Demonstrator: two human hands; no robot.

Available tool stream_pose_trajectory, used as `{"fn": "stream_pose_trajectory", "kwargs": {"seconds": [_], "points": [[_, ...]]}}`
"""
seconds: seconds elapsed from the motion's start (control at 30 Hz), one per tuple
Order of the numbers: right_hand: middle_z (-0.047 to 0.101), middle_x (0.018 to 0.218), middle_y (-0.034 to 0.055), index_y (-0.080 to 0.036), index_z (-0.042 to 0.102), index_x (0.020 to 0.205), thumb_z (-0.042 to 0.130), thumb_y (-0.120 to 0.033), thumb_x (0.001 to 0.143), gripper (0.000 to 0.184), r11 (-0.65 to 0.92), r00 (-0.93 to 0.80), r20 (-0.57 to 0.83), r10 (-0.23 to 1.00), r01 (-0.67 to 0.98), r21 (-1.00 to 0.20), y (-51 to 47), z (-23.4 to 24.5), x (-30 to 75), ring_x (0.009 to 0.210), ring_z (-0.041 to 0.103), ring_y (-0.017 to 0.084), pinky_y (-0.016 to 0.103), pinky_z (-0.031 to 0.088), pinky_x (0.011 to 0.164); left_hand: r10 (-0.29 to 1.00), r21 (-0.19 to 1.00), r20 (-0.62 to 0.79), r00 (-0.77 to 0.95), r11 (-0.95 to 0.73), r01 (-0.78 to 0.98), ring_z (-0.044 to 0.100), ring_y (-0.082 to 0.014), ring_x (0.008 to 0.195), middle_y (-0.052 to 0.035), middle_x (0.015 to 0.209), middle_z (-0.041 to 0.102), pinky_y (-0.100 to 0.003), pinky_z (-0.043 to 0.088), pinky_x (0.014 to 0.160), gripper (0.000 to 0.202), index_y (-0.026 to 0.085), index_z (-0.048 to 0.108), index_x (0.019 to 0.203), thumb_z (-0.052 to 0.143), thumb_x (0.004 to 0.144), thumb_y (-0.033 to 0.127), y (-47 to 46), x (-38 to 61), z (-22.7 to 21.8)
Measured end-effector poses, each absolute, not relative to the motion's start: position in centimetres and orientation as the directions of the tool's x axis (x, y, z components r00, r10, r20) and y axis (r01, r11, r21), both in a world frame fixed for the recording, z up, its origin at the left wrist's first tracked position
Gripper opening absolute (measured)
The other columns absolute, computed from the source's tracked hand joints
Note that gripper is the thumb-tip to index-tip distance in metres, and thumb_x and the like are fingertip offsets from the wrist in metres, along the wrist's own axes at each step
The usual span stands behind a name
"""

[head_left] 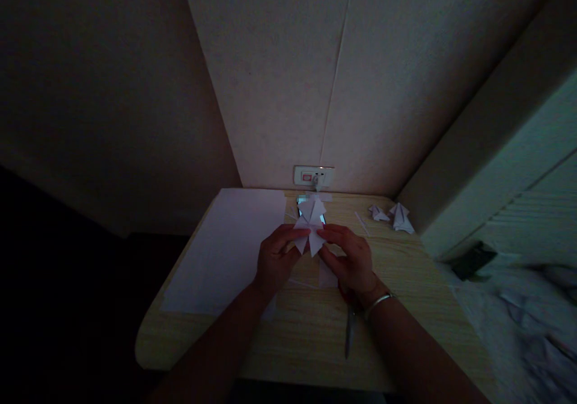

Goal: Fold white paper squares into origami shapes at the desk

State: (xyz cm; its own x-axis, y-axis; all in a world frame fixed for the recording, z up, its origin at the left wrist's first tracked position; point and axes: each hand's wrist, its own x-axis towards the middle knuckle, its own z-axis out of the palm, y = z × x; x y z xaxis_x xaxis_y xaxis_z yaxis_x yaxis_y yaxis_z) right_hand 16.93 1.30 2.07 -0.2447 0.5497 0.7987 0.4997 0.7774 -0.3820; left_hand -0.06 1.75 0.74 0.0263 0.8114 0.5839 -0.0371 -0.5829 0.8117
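A white folded paper figure (pixel 312 211) with pointed flaps is held up over the middle of the table. My left hand (pixel 278 254) pinches its left side between thumb and fingers. On its right side my right hand (pixel 349 257), with a bracelet at the wrist, grips it the same way. Behind the figure lies a phone (pixel 321 218) with a lit screen, partly covered by the paper. Scissors (pixel 349 330) lie under my right wrist, their blades toward the near edge and their handles mostly hidden.
White paper sheets (pixel 216 254) cover the table's left part. Two folded paper figures (pixel 378 213) (pixel 401 217) stand at the back right. Thin paper strips (pixel 362 223) lie about. A wall socket (pixel 314 176) with a plug is behind the wooden table (pixel 406 302).
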Motion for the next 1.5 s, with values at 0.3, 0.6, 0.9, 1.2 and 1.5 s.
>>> {"fn": "stream_pose_trajectory", "kwargs": {"seconds": [0.3,0.6,0.9,1.2,1.5], "points": [[0.067,0.096,0.0076,-0.023,0.064,0.095,0.065,-0.018,0.075,0.021,0.768,-0.213,0.788,0.578,0.467,-0.437,0.9,2.5,16.3,0.089,0.065,0.020,0.032,0.055,0.072,0.817,0.816,0.577,-0.007,-0.577,-0.017,0.064,-0.0142,0.084,-0.0044,0.092,0.067,-0.025,0.051,0.075,0.020,0.022,0.071,0.090,0.068,0.071,0.016,1.2,0.4,1.7],[0.065,0.075,0.0010,-0.022,0.065,0.080,0.062,-0.025,0.079,0.005,0.487,0.100,0.510,0.854,0.189,-0.853,0.7,2.0,14.6,0.066,0.060,0.013,0.025,0.049,0.059,0.955,0.928,0.234,-0.184,-0.276,-0.249,0.066,-0.0129,0.057,0.0033,0.062,0.066,-0.023,0.053,0.056,0.020,0.017,0.057,0.078,0.068,0.072,0.033,0.9,1.5,1.8],[0.065,0.075,0.0009,-0.020,0.065,0.078,0.065,-0.029,0.077,0.009,0.376,0.162,0.373,0.913,0.012,-0.926,0.6,2.4,14.2,0.065,0.059,0.013,0.023,0.048,0.055,0.970,0.938,0.174,-0.168,-0.215,-0.272,0.068,-0.0161,0.060,0.0024,0.061,0.066,-0.024,0.055,0.057,0.024,0.016,0.058,0.078,0.069,0.070,0.036,0.9,1.5,2.1],[0.065,0.091,0.0027,-0.025,0.070,0.084,0.061,-0.025,0.081,0.009,0.490,0.066,0.495,0.867,0.073,-0.868,0.9,2.0,14.8,0.082,0.062,0.016,0.029,0.052,0.068,0.958,0.939,0.283,-0.043,-0.286,-0.190,0.068,-0.0158,0.075,-0.0019,0.080,0.071,-0.027,0.055,0.072,0.014,0.017,0.067,0.082,0.066,0.074,0.029,0.8,1.2,1.7],[0.066,0.094,0.0037,-0.023,0.066,0.066,0.052,-0.025,0.087,0.025,0.562,-0.029,0.567,0.823,0.179,-0.807,0.6,3.1,14.8,0.090,0.060,0.017,0.032,0.050,0.079,0.929,0.926,0.366,-0.061,-0.370,-0.079,0.066,-0.0169,0.084,-0.0041,0.093,0.070,-0.032,0.054,0.081,0.014,0.019,0.070,0.086,0.064,0.077,0.027,1.2,1.0,1.4]]}}
